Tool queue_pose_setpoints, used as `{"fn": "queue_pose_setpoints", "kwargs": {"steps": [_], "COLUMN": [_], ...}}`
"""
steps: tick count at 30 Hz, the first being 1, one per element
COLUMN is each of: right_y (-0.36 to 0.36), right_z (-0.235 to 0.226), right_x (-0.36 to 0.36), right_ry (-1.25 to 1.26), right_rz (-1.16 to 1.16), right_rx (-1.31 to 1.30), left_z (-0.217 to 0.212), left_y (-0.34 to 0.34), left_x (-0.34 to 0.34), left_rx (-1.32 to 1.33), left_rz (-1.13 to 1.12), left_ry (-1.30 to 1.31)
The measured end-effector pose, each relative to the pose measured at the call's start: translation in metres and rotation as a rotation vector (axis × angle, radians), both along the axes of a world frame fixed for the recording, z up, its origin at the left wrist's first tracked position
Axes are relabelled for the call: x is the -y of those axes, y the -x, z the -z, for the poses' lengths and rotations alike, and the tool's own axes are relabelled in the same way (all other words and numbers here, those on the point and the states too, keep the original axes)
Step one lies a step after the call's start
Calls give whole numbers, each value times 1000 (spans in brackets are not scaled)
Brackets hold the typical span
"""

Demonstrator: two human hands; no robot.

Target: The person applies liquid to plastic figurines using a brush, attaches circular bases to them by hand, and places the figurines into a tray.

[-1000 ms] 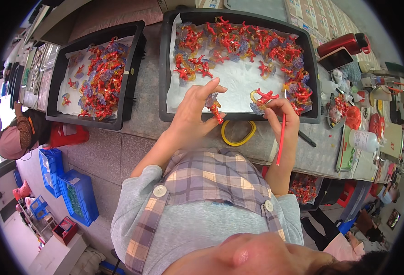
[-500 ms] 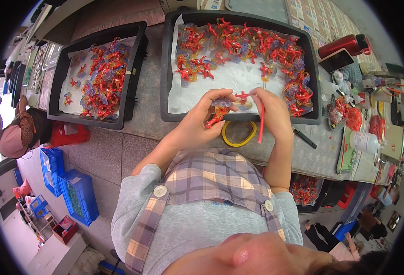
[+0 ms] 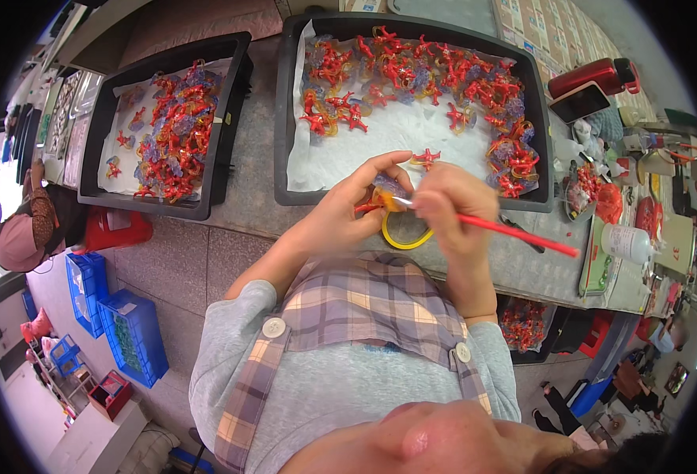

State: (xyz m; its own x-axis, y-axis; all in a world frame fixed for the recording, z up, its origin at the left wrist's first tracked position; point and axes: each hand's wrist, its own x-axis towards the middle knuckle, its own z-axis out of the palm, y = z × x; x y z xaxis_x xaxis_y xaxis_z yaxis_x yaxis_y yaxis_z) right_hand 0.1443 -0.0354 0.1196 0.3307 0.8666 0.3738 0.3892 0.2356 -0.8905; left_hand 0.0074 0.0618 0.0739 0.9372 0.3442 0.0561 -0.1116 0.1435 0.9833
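Observation:
My left hand [image 3: 334,217] is closed around a small red, yellow and purple plastic figurine [image 3: 382,195], partly hidden by the fingers. In my right hand [image 3: 461,207] is a thin paintbrush [image 3: 526,235] with a red handle, gripped like a pen. Its tip meets the yellow part of the figurine. Both hands are at the near edge of a large black tray [image 3: 295,196] lined with white sheet. Similar figurines [image 3: 400,67] crowd its far and right sides, and a single red one [image 3: 426,159] lies just beyond my right hand.
A second black tray [image 3: 139,207] of figurines stands to the left. A yellow ring [image 3: 404,246] lies on the table below my hands, with a black pen-like tool [image 3: 532,241] partly behind the brush. At right are a red bottle [image 3: 589,77], a phone [image 3: 584,103] and a white bottle [image 3: 627,243].
My right hand has turned and come toward my left. The brush, which hung downward, now slants right with its tip at the held figurine. A red figurine near the right fingertips now lies apart.

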Motion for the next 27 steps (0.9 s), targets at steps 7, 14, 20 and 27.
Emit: {"fn": "queue_pose_setpoints", "kwargs": {"steps": [7,14,20,27], "right_y": [6,9,-1,4], "right_z": [-5,-5,2,20], "right_x": [-15,-20,-22,-22], "right_ry": [-45,49,134,51], "right_rz": [62,128,226,143], "right_rx": [109,244,292,144], "left_z": [2,10,10,13], "left_y": [1,1,-1,-7], "left_x": [2,3,4,3], "left_rx": [-90,-97,-83,-91], "left_rz": [-14,-23,-132,-224], "left_ry": [-11,27,-274,-612]}}
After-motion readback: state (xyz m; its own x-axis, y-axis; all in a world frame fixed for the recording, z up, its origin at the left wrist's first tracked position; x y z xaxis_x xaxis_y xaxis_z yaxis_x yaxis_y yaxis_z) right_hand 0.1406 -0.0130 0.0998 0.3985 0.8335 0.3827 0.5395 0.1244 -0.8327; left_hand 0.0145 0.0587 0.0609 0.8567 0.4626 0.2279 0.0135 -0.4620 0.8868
